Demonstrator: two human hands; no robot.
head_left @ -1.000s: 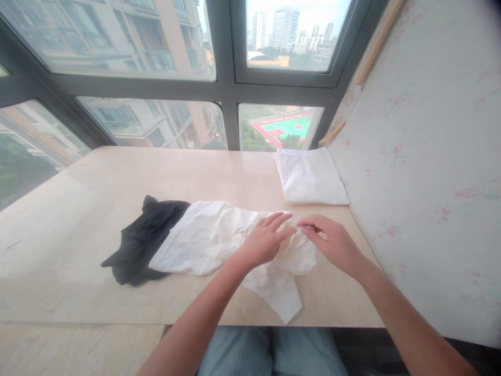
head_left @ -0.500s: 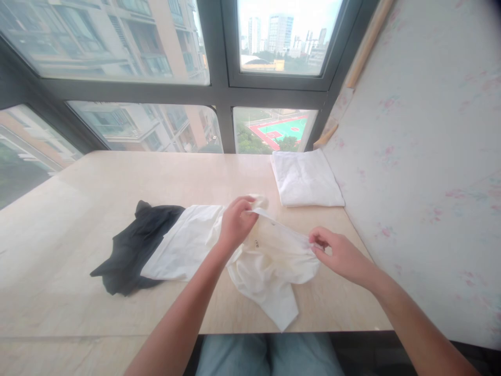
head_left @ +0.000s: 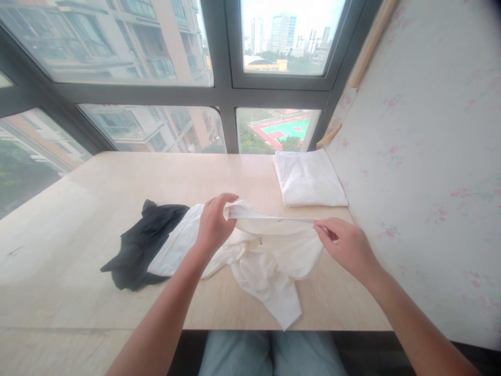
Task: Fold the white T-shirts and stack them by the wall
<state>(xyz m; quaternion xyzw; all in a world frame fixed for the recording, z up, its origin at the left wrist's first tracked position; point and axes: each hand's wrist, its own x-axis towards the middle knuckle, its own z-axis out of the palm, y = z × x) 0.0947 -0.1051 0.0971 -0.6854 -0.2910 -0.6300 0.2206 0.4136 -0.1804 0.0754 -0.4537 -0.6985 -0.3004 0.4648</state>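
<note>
A crumpled white garment (head_left: 270, 261) lies on the pale wooden table (head_left: 97, 219) in front of me. My left hand (head_left: 213, 224) is closed on one end of its upper edge, lifted a little off the table. My right hand (head_left: 346, 245) pinches the other end of that edge. The edge is pulled taut between both hands, and a small dark label shows just below it. The rest of the garment hangs down onto the table toward the near edge.
A black garment (head_left: 143, 245) lies bunched to the left, partly under the white one. A folded white cloth (head_left: 309, 180) rests at the far right by the patterned wall (head_left: 422, 156). Large windows (head_left: 156, 52) stand behind the table.
My hands started close together on the white garment, then moved apart, the left going left and lifting, stretching the garment's edge straight between them.
</note>
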